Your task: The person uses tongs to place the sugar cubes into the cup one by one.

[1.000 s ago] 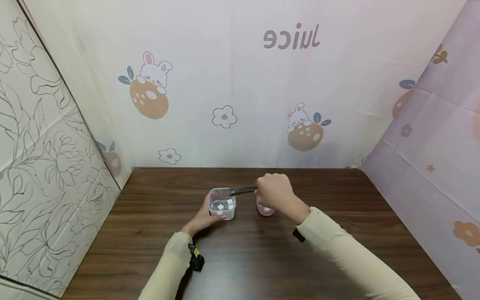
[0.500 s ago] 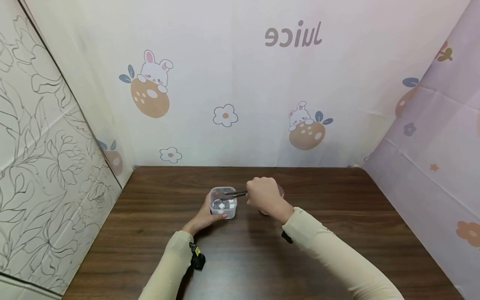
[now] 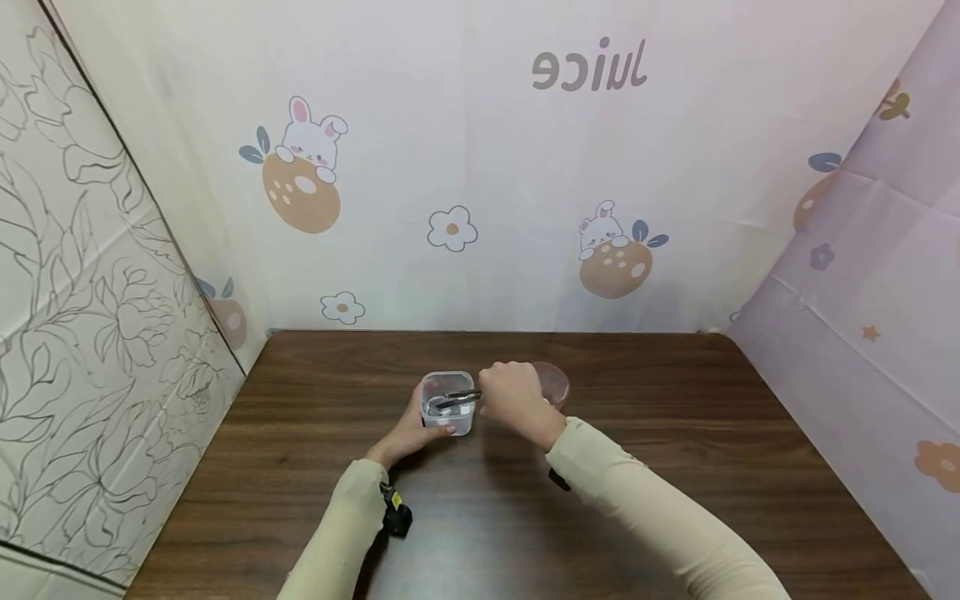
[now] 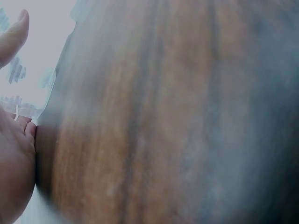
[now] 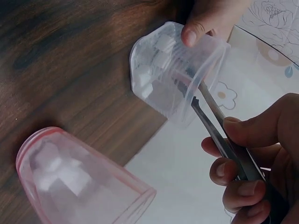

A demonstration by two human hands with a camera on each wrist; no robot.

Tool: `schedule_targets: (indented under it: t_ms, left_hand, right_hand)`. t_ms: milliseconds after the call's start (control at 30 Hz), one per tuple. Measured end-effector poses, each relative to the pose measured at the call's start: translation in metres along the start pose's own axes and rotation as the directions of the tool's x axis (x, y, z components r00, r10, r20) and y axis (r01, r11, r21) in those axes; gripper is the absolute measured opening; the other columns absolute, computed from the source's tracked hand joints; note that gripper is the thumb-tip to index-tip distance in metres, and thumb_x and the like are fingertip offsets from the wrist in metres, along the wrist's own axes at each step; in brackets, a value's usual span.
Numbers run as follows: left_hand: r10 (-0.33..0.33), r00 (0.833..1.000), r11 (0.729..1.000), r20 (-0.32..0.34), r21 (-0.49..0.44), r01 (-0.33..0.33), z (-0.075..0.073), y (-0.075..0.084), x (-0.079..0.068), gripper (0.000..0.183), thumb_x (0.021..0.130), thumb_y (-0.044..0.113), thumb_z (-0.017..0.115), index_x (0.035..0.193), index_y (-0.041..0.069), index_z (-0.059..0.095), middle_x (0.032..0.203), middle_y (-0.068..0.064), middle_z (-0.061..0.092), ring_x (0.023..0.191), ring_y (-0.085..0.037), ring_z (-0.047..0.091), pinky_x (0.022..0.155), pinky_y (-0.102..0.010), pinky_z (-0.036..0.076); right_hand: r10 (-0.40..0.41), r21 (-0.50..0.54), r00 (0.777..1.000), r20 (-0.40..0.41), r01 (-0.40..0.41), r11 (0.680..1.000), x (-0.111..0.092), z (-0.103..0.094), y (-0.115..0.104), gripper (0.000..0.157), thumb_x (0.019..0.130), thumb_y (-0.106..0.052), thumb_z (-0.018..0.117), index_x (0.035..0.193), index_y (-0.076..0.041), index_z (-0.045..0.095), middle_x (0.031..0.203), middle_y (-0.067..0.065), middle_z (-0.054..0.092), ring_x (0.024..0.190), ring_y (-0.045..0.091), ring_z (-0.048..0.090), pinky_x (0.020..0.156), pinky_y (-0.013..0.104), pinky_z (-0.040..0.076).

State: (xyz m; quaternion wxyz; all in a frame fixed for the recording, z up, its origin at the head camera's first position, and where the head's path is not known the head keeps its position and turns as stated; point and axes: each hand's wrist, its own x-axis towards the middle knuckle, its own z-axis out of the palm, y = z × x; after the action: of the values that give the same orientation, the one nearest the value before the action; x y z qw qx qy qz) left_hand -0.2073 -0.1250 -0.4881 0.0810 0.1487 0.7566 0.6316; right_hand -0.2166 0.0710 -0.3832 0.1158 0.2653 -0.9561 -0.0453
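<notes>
My left hand (image 3: 411,429) holds a clear square plastic container (image 3: 450,425) on the table, thumb along its near side. White cubes (image 5: 161,58) lie on the container's bottom. In my right hand (image 3: 516,398) is a pair of dark metal tongs (image 5: 217,135), gripped between thumb and fingers. The tongs' tips reach into the container, slightly apart; whether they touch a cube I cannot tell. Beside the container, partly behind my right hand in the head view, stands a pink transparent cup (image 3: 553,383) with several white pieces (image 5: 65,175) inside, plainer in the right wrist view.
The brown wooden table (image 3: 660,467) ends at a pale printed curtain (image 3: 510,167) at the back. A panel with flower line drawings (image 3: 112,333) borders the left side, and another printed curtain (image 3: 885,350) the right.
My right hand has moved left from over the pink cup, bringing the tongs deeper into the container. More of the cup now shows. The left hand keeps its hold on the container.
</notes>
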Motion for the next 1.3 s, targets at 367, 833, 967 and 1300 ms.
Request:
schedule_targets:
  t_ms: [367, 833, 967, 1300]
  left_hand:
    - [0.002, 1.000, 1.000, 0.012, -0.018, -0.002, -0.001, -0.001, 0.002, 0.094, 0.079, -0.003, 0.073, 0.146, -0.008, 0.008, 0.146, -0.032, 0.021, 0.132, -0.045, 0.023, 0.107, -0.054, 0.018]
    - [0.004, 1.000, 1.000, 0.013, -0.003, -0.004, -0.002, 0.000, 0.000, 0.095, 0.080, -0.001, 0.073, 0.147, -0.007, 0.005, 0.145, -0.034, 0.021, 0.131, -0.047, 0.025, 0.106, -0.058, 0.020]
    - [-0.003, 1.000, 1.000, 0.012, -0.007, 0.004, -0.002, -0.001, 0.001, 0.096, 0.079, -0.002, 0.073, 0.147, -0.007, 0.005, 0.145, -0.034, 0.022, 0.131, -0.047, 0.025, 0.106, -0.057, 0.020]
    - [0.013, 1.000, 1.000, -0.005, 0.006, -0.013, 0.000, 0.001, 0.000, 0.094, 0.078, -0.002, 0.074, 0.146, -0.007, 0.009, 0.146, -0.030, 0.024, 0.131, -0.042, 0.028, 0.106, -0.052, 0.021]
  right_hand:
    - [-0.017, -0.037, 0.998, -0.053, 0.015, 0.999, 0.001, 0.006, -0.009, 0.016, 0.062, -0.019, 0.074, 0.058, -0.015, 0.060, 0.055, 0.001, 0.056, 0.046, 0.020, 0.051, 0.041, 0.038, 0.042]
    - [-0.066, -0.080, 0.989, -0.132, 0.056, 0.995, 0.001, 0.008, -0.013, 0.019, 0.063, -0.020, 0.075, 0.056, -0.016, 0.058, 0.052, 0.000, 0.055, 0.044, 0.018, 0.051, 0.039, 0.035, 0.041]
    - [-0.059, -0.086, 0.991, -0.123, 0.048, 0.995, 0.002, 0.008, -0.013, 0.018, 0.061, -0.021, 0.076, 0.057, -0.016, 0.059, 0.053, 0.000, 0.056, 0.044, 0.019, 0.052, 0.040, 0.036, 0.041]
    - [-0.042, -0.076, 0.996, -0.080, 0.036, 0.996, 0.002, 0.002, -0.006, 0.023, 0.063, -0.022, 0.077, 0.055, -0.015, 0.057, 0.051, -0.001, 0.052, 0.043, 0.016, 0.045, 0.039, 0.036, 0.041]
